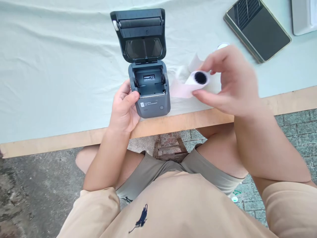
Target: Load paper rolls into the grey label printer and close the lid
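A dark grey label printer (pixel 155 106) stands near the table's front edge, its lid (pixel 141 33) tipped up and back. Its paper bay shows a small printed sticker and no roll inside. My left hand (pixel 126 107) grips the printer's left side, thumb on the front corner. To the right of the printer, my right hand (pixel 232 82) pinches a small white paper roll (pixel 190 80) with a black core between thumb and fingers. A loose strip of paper curls off the roll toward the printer. The hand is slightly blurred.
A pale cloth (pixel 61 72) covers the table, with a bare wooden edge (pixel 170 125) in front. At the upper right lie a dark phone-like slab (pixel 259 29) and a grey object (pixel 303 16) cut off by the frame. A white round item (pixel 223 45) sits behind my right hand.
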A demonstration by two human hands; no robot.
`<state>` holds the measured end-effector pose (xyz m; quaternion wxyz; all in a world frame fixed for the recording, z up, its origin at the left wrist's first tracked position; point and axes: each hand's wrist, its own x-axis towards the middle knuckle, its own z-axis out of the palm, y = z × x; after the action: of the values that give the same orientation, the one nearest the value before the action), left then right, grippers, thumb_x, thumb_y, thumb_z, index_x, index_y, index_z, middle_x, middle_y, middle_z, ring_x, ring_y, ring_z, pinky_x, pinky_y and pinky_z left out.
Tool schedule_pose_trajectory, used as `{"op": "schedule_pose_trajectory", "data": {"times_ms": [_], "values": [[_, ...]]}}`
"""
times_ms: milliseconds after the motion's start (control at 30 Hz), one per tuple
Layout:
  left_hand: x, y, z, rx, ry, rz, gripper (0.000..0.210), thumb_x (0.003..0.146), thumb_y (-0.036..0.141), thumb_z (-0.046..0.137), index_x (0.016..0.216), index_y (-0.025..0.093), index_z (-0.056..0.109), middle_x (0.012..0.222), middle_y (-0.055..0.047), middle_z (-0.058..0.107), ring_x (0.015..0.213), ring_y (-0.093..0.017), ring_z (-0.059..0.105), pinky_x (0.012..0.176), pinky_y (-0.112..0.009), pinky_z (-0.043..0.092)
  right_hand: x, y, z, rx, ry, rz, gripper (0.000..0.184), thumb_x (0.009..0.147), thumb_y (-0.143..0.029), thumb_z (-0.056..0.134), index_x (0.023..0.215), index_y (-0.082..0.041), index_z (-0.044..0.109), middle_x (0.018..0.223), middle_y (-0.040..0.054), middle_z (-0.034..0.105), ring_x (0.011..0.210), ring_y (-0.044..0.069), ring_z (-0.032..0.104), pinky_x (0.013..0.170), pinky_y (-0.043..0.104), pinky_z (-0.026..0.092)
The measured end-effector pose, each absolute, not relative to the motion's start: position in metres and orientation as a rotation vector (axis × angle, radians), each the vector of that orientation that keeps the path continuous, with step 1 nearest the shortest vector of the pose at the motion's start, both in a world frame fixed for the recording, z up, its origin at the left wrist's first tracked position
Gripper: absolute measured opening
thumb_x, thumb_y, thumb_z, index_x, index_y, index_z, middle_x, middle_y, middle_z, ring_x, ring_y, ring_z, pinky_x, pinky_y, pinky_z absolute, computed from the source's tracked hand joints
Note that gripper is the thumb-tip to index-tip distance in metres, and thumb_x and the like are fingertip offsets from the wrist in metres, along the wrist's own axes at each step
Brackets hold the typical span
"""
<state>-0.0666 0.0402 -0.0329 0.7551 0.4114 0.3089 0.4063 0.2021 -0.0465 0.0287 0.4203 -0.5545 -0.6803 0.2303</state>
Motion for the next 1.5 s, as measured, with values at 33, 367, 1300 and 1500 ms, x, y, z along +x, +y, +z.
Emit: {"op": "schedule_pose_trajectory", "data": {"times_ms": [33, 367, 1300, 1500], "values": [[-0.066, 0.039, -0.032, 0.884, 0.676, 0.889, 0.041, 0.081, 0.041, 0.088, 0.116, 0.023, 0.078, 0.112, -0.001, 0.082, 0.113, -0.022, 0.079, 0.103, -0.034, 0.065, 0.199, -0.046, 0.034, -1.236, -1.63, 0.661, 0.031, 0.084, -0.019, 0.081, 0.102, -0.029, 0.057, 0.105, 0.0003, 0.072, 0.102, 0.021, 0.073, 0.088, 0.04, 0.058], [-0.062, 0.035, -0.029, 0.79, 0.683, 0.899, 0.037, 0.075, 0.039, 0.092, 0.107, 0.026, 0.077, 0.097, 0.002, 0.08, 0.082, -0.013, 0.075, 0.069, -0.022, 0.064, 0.13, -0.011, 0.056, -1.431, -2.044, 0.619, 0.039, 0.078, -0.017, 0.061, 0.115, -0.026, 0.055, 0.107, 0.0015, 0.075, 0.1, 0.025, 0.072, 0.087, 0.043, 0.053], [-0.067, 0.033, -0.047, 0.963, 0.709, 0.885, 0.072, 0.065, 0.05, 0.098, 0.126, 0.029, 0.065, 0.136, -0.007, 0.071, 0.144, -0.037, 0.062, 0.115, -0.048, 0.06, 0.134, -0.003, 0.035, -1.466, -1.828, 0.071, 0.029, 0.099, -0.045, 0.05, 0.122, -0.029, 0.057, 0.146, 0.0089, 0.06, 0.145, 0.03, 0.055, 0.105, 0.052, 0.053], [-0.065, 0.032, -0.042, 0.915, 0.728, 0.895, 0.061, 0.069, 0.047, 0.095, 0.12, 0.027, 0.069, 0.13, -0.007, 0.073, 0.143, -0.036, 0.063, 0.116, -0.048, 0.06, 0.122, 0.007, 0.034, -1.386, -1.675, 0.318, 0.04, 0.097, -0.039, 0.047, 0.136, -0.029, 0.045, 0.15, 0.0103, 0.055, 0.132, 0.023, 0.062, 0.108, 0.044, 0.056]]}}
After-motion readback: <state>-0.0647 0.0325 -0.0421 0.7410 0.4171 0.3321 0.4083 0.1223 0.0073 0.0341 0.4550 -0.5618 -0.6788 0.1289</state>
